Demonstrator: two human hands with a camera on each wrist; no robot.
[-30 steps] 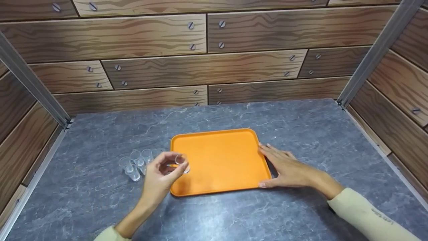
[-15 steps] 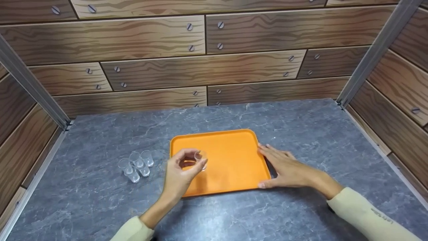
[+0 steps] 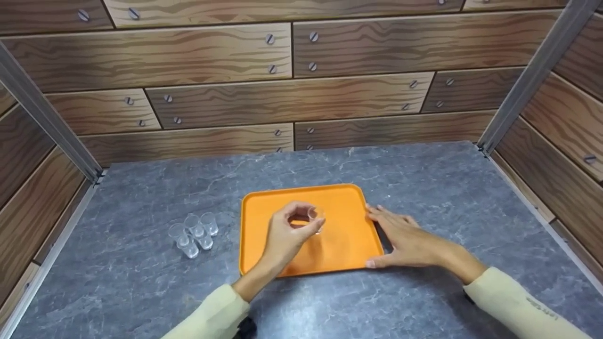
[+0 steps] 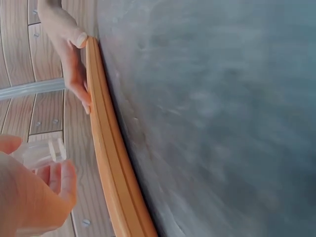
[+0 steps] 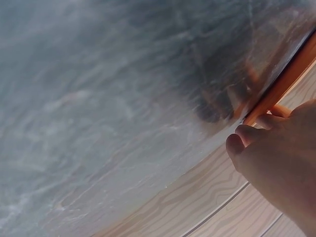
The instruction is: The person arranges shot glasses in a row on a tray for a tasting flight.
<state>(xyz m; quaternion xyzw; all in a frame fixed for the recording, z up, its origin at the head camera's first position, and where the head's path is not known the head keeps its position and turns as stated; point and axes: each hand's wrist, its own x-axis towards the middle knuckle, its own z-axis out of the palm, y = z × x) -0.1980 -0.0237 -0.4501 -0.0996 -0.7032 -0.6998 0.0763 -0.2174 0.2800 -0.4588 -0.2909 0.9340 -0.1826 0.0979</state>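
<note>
In the head view my left hand [image 3: 287,228] pinches a small clear shot glass [image 3: 316,218] between thumb and fingers. The glass is upright, above the middle of an orange tray [image 3: 351,247]. The left wrist view shows the same glass [image 4: 42,152] with its base apart from the tray's rim [image 4: 106,140]. My right hand [image 3: 405,239] rests along the tray's right edge, with the thumb at the near corner and the fingers straight on the rim. In the right wrist view, the fingertips of the right hand [image 5: 276,153] touch the tray's edge [image 5: 284,81].
Several clear shot glasses [image 3: 194,235] stand close together on the grey marbled table [image 3: 141,282], left of the tray. Wood-patterned panels [image 3: 226,52] wall the table at the back and both sides, with metal posts [image 3: 511,101] in the back corners.
My left hand has carried the shot glass rightward, from the tray's left edge to above its middle. The right hand and the tray have stayed in place.
</note>
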